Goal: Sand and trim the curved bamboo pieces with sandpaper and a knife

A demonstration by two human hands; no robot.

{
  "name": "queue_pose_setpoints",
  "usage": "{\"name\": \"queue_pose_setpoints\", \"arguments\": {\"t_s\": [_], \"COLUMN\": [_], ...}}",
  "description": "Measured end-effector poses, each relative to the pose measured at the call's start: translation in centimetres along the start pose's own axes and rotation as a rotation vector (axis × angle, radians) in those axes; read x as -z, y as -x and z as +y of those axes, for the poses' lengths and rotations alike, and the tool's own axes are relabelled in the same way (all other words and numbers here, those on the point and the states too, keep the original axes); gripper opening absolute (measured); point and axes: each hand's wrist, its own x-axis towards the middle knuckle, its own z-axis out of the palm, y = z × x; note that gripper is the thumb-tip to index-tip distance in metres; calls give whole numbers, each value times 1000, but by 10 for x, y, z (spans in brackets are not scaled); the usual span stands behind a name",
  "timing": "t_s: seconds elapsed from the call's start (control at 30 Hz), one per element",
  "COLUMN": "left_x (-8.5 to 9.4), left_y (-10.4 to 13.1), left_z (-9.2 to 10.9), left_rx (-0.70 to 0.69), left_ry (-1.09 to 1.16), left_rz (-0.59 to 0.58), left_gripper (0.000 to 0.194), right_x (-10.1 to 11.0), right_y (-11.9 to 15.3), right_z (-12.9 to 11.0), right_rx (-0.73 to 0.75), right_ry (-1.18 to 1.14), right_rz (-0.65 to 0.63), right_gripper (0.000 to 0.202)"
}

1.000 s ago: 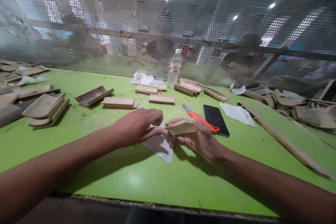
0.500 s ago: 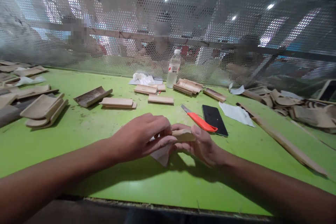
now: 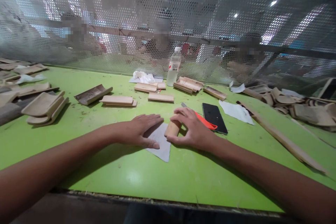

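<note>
Head view, and the right hand pinches a short, pale tan, curved bamboo piece, smooth-looking, rounded face up, between thumb and bent fingers, at the right edge of a whitish paper sheet! Left hand lies open, palm down over the sheet, thumb spread, clasping nothing. Farther right, an orange-handled knife and black phone; far centre, a clear plastic bottle, red-and-white label unreadable.

Our left arm and right arm are bare and slim, tapering toward the wrist — below, our lap is dark and dim.
</note>
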Motion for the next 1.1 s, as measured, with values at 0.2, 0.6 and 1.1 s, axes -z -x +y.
{"name": "queue_pose_setpoints", "arguments": {"t_s": [0.2, 0.6, 1.1], "left_x": [0, 0, 2], "left_y": [-2, -1, 0], "left_z": [2, 0, 3], "left_rx": [-1, -21, -13], "left_ry": [-35, -25, 23], "left_rz": [-67, -53, -66], "left_gripper": [102, 100, 94], "right_x": [2, 4, 11], "right_y": [-3, 2, 12], "right_z": [-5, -14, -34], "right_rx": [97, 7, -221], "right_ry": [89, -73, -1348], "right_rz": [50, -43, -110], "right_gripper": [43, 44, 63]}}
